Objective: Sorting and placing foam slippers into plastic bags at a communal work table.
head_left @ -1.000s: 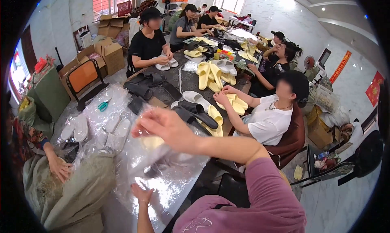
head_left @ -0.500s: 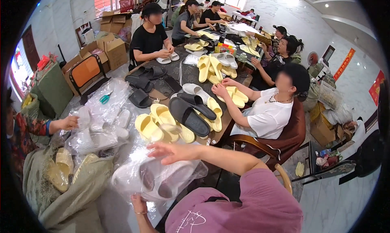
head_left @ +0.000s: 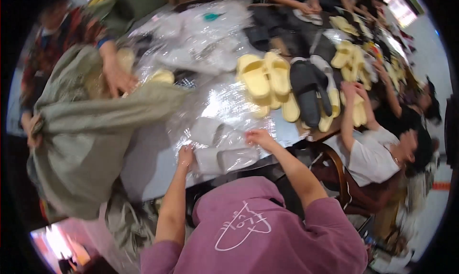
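The right hand (head_left: 260,138), a moment ago loose above the pale slippers (head_left: 210,160), now pinches their plastic bag (head_left: 235,136); the left hand (head_left: 186,157) grips its other side, steadying the pair at the table's (head_left: 143,164) near edge.

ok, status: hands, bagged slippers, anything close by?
Left hand, right hand either side of white slippers in clear plastic. Grips too blurred to tell. Yellow slippers lie beyond.

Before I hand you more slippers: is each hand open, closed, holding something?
Left hand: closed, holding the bag at its left edge.
Right hand: closed, pinching the bag's right side.
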`<act>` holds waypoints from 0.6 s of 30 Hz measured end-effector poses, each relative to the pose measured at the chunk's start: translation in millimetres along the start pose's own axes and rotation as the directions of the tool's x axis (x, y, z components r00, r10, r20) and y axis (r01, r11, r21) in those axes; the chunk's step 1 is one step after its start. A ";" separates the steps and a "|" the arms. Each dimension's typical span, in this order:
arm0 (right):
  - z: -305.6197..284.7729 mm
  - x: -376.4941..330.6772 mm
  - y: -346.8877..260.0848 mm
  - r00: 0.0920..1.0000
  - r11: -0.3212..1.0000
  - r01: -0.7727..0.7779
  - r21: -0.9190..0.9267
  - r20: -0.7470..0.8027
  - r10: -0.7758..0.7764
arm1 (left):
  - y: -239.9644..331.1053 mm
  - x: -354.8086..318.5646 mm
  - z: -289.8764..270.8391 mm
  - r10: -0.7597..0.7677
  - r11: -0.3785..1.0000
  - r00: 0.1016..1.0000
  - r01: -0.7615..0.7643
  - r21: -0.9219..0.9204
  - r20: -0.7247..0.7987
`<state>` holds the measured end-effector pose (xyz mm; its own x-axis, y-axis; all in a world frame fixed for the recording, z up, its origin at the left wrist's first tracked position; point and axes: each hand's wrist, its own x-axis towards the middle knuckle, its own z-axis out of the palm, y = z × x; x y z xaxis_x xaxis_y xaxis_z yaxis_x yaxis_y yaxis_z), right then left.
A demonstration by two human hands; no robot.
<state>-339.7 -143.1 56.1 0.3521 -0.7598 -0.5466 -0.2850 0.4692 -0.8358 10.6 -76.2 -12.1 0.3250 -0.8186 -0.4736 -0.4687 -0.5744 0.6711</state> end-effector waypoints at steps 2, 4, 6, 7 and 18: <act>15.8 17.3 3.9 0.951 0.891 0.307 -0.333 0.067 -0.303 | -51.5 1.6 4.4 -0.014 0.974 0.998 0.000 -0.226 -0.059; 14.9 34.5 5.6 0.866 0.754 0.477 -0.452 0.093 -0.492 | -42.6 -5.7 -2.9 -0.096 0.968 0.994 0.082 -0.236 -0.050; 16.1 31.5 11.6 0.764 0.436 0.522 -0.733 0.176 -0.620 | -25.8 -16.3 -5.4 -0.157 0.960 0.988 0.149 -0.235 -0.015; 20.9 20.4 6.8 0.771 0.448 0.517 -0.729 0.171 -0.613 | -5.4 -22.9 -7.2 -0.159 0.944 0.987 0.154 -0.292 0.005; 132.4 34.5 -34.7 0.685 0.040 0.649 -0.759 0.562 -0.463 | 3.0 -30.8 -25.7 -0.113 0.828 0.990 0.141 -0.543 0.084</act>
<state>-199.6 -126.0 59.4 0.8742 -0.4853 -0.0162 -0.4598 -0.8165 -0.3493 20.3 -52.8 19.1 0.3063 -0.7449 -0.5927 0.1034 -0.5929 0.7986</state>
